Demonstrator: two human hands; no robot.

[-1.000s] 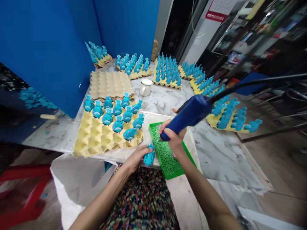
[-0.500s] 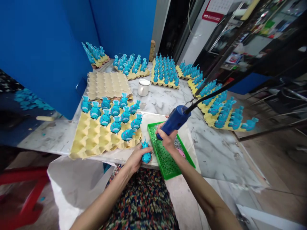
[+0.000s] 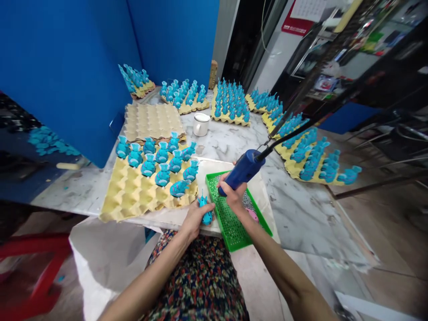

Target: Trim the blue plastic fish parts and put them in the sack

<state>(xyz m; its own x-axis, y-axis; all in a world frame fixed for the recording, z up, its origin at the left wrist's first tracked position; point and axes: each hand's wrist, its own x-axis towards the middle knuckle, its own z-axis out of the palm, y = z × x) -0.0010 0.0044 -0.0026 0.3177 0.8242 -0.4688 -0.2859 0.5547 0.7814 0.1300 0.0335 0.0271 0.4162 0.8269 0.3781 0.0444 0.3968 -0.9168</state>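
Below frame centre, my left hand (image 3: 194, 217) grasped a toy figure (image 3: 207, 218), my right hand (image 3: 234, 192) an electric screwdriver (image 3: 245, 168); slack grip risked dropping either.

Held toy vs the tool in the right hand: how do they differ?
The toy is bright light blue; the tool is dark blue. The toy is smaller, while the tool is longer and roughly cylindrical. The tool has a dark cable at its upper end; the toy shows none. Both are hand-held: toy left, tool right.

clothing (image 3: 203, 281): dark | floral print: red, cream, green | forearms (image 3: 270, 254): bare
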